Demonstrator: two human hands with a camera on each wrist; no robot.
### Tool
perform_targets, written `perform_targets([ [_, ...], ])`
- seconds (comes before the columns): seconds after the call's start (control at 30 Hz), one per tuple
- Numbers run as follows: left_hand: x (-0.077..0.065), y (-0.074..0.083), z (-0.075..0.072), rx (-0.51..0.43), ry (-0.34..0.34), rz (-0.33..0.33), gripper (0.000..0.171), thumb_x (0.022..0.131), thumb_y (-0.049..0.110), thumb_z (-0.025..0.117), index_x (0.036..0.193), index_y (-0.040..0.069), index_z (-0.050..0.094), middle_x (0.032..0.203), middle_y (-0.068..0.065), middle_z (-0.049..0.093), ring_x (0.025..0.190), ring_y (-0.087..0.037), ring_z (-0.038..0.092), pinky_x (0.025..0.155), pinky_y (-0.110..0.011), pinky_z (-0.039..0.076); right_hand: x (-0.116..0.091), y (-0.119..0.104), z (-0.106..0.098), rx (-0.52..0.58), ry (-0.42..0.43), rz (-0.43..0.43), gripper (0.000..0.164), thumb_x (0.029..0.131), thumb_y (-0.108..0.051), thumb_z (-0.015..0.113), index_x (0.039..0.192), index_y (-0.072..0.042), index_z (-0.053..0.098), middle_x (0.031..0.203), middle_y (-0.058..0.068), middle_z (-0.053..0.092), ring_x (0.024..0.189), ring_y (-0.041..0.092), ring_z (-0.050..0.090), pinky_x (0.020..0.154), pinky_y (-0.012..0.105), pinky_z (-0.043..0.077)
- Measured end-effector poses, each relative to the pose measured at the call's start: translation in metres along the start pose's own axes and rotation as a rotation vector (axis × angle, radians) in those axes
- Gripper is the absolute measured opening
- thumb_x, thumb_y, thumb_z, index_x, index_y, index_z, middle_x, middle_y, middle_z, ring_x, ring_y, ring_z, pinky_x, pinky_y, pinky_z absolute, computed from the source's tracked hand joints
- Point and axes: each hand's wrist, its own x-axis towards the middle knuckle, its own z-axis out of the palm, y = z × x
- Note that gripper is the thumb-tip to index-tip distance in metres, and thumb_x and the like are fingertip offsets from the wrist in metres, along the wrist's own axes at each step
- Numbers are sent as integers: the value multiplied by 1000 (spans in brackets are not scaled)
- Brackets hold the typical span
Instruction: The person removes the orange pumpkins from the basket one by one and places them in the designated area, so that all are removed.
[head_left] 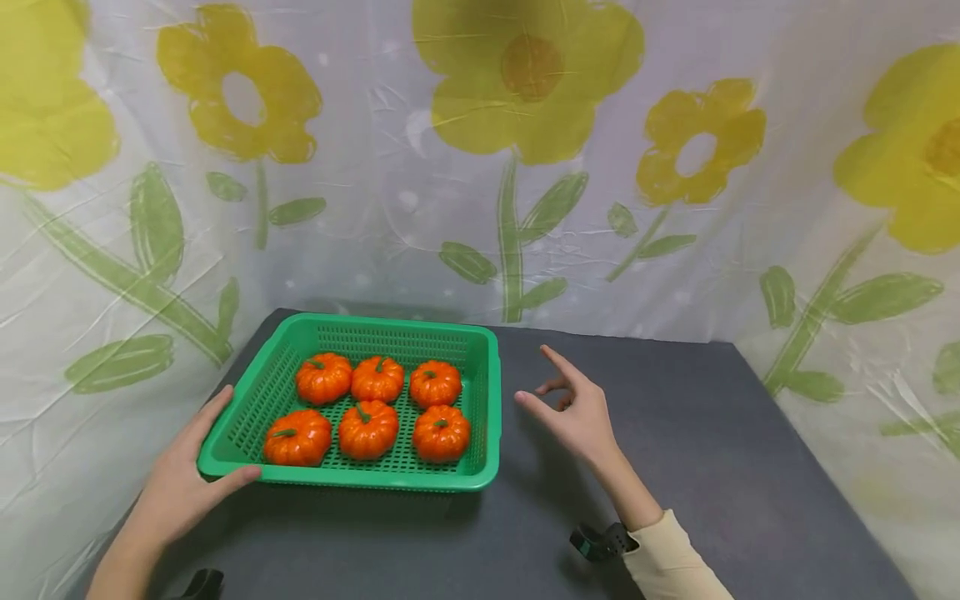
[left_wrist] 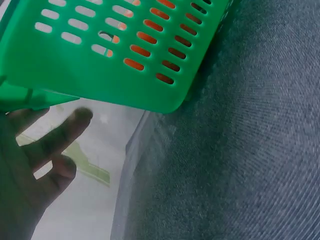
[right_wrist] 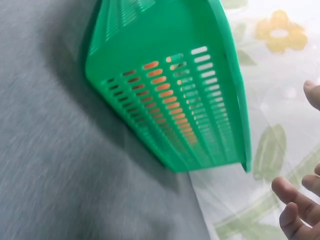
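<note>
A green plastic basket (head_left: 405, 478) with slotted walls stands on the dark table, left of the middle. Several small orange pumpkins (head_left: 367, 430) with green stems lie inside it in two rows. My left hand (head_left: 176, 483) is at the basket's near left corner, its thumb along the front rim and its forefinger beside the left rim. In the left wrist view, the other fingers (left_wrist: 62, 132) are spread loosely below the rim. To the right of the basket, my right hand (head_left: 573, 408) hangs apart from it, thumb and forefinger spread, holding nothing.
Dark cloth covers the table (head_left: 675, 433), which runs on to the right of the basket. A pale curtain (head_left: 375, 208) printed with yellow flowers encloses the back and both sides. A black band (head_left: 600, 542) is on my right wrist.
</note>
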Motion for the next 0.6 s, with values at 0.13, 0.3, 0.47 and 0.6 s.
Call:
perform_targets([
  [0.13, -1, -4, 1, -30, 0, 31, 113, 87, 27, 88, 172, 37, 13, 178, 8, 13, 157, -6, 17, 106, -79, 29, 11, -6, 12, 39, -22, 30, 73, 90, -35, 86, 156, -26, 56, 75, 1, 67, 53, 19, 52, 52, 26, 40],
  [0.3, -1, -5, 1, -61, -10, 48, 117, 84, 24, 90, 172, 37, 14, 174, 27, 7, 148, 14, 11, 111, -77, 23, 23, -9, 25, 73, -49, 67, 68, 91, -36, 85, 153, -25, 59, 49, -4, 39, 44, 14, 36, 45, 27, 31],
  [0.47, 0, -3, -1, -84, -21, 62, 121, 81, 21, 92, 172, 37, 13, 175, 25, 6, 152, 9, 10, 107, -83, 22, 32, -16, 36, 86, -64, 94, 68, 91, -41, 84, 152, -23, 60, 46, -9, 29, 41, 12, 24, 43, 27, 27],
  [0.6, 0, -4, -1, -72, -22, 61, 122, 80, 22, 93, 172, 36, 14, 176, 21, 7, 154, 6, 10, 107, -83, 23, 39, -22, 44, 69, -79, 96, 70, 91, -44, 83, 153, -20, 59, 49, -7, 40, 41, 12, 23, 43, 28, 27],
])
